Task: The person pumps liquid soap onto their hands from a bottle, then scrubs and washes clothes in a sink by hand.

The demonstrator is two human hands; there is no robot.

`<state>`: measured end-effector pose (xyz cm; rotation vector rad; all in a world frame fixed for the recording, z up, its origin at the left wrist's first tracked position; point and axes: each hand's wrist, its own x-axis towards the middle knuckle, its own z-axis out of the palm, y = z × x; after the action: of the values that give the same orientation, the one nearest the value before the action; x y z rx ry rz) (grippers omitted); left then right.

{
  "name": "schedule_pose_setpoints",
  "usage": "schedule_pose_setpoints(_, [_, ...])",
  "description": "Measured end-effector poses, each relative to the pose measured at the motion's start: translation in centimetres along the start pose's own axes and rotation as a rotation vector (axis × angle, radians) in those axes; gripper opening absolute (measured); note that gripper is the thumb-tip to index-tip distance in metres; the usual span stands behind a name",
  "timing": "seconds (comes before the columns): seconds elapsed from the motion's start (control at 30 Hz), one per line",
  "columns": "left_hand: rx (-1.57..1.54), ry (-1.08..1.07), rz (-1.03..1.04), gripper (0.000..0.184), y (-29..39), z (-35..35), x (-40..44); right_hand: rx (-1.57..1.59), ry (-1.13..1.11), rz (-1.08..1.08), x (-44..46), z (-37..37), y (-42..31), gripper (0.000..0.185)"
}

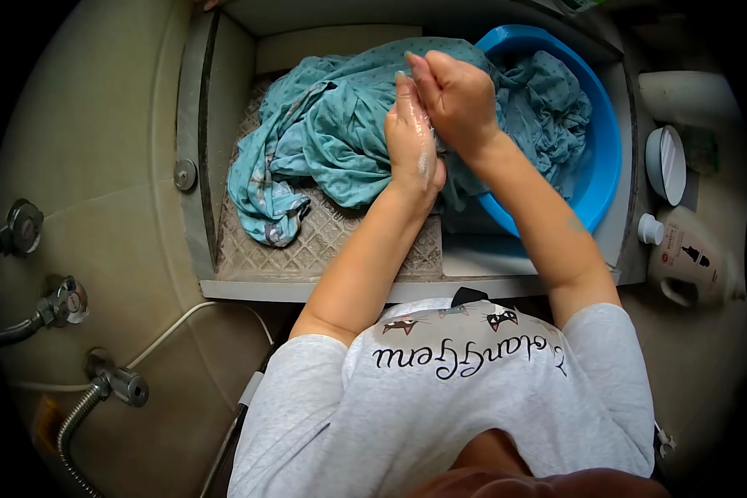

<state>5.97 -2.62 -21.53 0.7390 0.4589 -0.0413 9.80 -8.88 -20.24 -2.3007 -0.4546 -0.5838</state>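
Observation:
A large wet teal cloth (349, 158) with small dark dots and a grey-patterned edge lies bunched in the sink. Part of it rests in a blue basin (610, 158) on the right. My left hand (411, 141), with white suds along it, is closed at the cloth near the basin's left side. Pressed against it from the right, my right hand (459, 98) is curled into a fist, thumb pointing up and away. The cloth runs beneath both hands, and the part between them is mostly hidden.
The sink has a textured washboard floor (332, 241) and a pale front rim (249, 290). To the right stand a white bowl (666, 166) and a jug with a white cap (693, 257). Taps (62, 300) and a metal hose (76, 423) are on the left wall.

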Motion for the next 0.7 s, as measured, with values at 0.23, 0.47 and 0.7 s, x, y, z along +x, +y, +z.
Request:
schedule_pose_setpoints(0.23, [-0.331, -0.401, -0.08, 0.045, -0.6, -4.1, 2.4, 0.135, -0.01, -0.209, -3.6, -0.3, -3.8, 0.031])
schedule_pose_setpoints(0.47, [-0.426, -0.552, -0.003, 0.044, -1.5, -4.2, 3.2, 0.133, 0.017, -0.186, -3.3, -0.2, -3.8, 0.031])
schedule_pose_setpoints(0.7, [-0.088, 0.012, -0.041, 0.046, 0.5, 0.6, -0.3, 0.068, 0.003, 0.037, -0.4, -0.3, -0.8, 0.028])
